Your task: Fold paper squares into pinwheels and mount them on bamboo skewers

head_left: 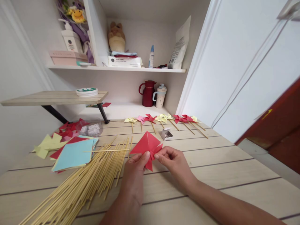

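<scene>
Red folded paper [147,145], frame centre, is pinched in closed grip of left hand [136,170] and right hand [172,161], above surface [211,162], beside bamboo sticks [93,178].

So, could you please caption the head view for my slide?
Both hands fold red paper beside bamboo sticks, finished pinwheels behind.

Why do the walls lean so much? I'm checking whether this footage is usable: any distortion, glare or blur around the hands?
Head view: wide-angle warping bends the door frame and wooden table planks outward. Lighting is soft and even, without glare. The red paper, left hand and right hand look sharp; frame edges soften slightly.
</scene>
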`<state>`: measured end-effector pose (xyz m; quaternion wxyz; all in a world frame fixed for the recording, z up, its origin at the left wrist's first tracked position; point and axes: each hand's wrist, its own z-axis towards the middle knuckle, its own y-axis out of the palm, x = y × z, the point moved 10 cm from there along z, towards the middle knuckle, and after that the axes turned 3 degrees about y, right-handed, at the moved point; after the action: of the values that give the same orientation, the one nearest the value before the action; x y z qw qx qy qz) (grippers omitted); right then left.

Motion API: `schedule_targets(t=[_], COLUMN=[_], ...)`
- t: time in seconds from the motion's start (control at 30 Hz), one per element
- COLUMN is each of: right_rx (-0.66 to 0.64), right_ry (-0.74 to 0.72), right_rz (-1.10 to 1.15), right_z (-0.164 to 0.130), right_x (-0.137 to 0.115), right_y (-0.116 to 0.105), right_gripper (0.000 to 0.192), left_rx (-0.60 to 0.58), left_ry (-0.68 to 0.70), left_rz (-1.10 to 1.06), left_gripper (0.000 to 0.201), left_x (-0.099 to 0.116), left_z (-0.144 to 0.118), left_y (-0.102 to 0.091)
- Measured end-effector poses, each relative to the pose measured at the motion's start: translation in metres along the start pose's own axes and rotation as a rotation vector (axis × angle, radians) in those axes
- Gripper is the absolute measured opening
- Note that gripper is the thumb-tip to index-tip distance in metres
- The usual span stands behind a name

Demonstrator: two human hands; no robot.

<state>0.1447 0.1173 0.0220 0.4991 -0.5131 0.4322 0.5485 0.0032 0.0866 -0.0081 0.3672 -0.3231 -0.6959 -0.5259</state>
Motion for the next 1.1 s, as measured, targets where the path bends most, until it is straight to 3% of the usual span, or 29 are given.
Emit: schedule_targets(t=[0.7,0.93,1.1], right_rx=[0.026,0.121,0.138], right_ry=[-0.007,-0.269,-0.495], right_rz=[0.016,-0.178,-0.406], right_z=[-0.002,-0.003,-0.004], right_x=[-0.006,-0.039,-0.067], right_y=[0.001,-0.025,-0.029], right_gripper=[0.034,0.028,0.062], left_rx=[0.037,0.112,0.209], left_ry=[0.052,0.191,0.432], left_rz=[0.110,0.360,0.650], left_gripper=[0.026,0.026,0.019], left_x=[0.002,0.027,0.058], left_z=[-0.001,0.001,-0.005], left_y=[-0.004,-0.016,-0.017])
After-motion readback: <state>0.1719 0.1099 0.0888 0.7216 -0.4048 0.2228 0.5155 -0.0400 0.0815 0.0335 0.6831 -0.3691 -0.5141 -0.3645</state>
